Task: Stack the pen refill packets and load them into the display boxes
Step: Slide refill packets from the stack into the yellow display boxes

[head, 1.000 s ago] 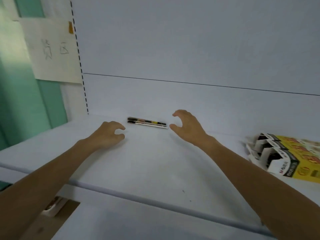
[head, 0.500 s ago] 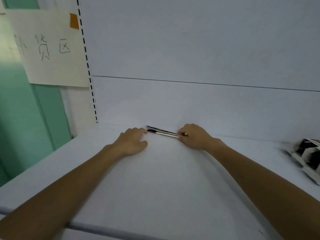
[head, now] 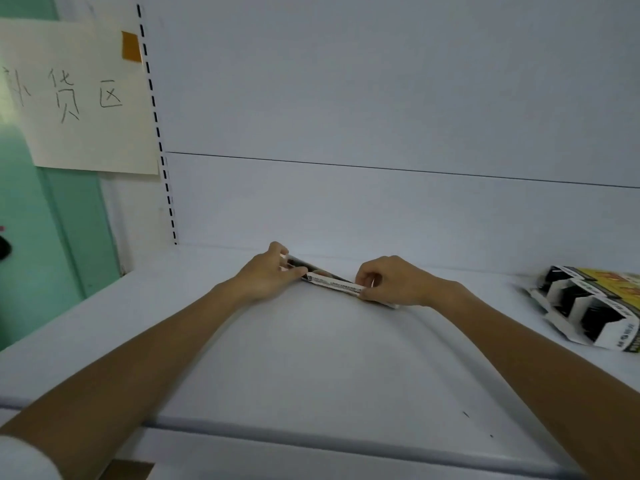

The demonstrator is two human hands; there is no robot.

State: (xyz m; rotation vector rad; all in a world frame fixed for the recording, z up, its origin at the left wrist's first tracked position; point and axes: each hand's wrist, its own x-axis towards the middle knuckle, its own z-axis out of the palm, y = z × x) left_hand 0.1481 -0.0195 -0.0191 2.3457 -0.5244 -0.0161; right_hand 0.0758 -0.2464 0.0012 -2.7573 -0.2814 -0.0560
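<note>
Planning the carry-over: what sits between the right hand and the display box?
Nothing; in the head view, only bare shelf lies between the right hand and the display box.

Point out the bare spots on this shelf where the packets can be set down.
Bare shelf lies between the forearms, on the near side of the refill packets, and left of the left hand to the shelf's end. A narrower strip runs between the right hand and the display box. The far right is crowded by that box.
</note>
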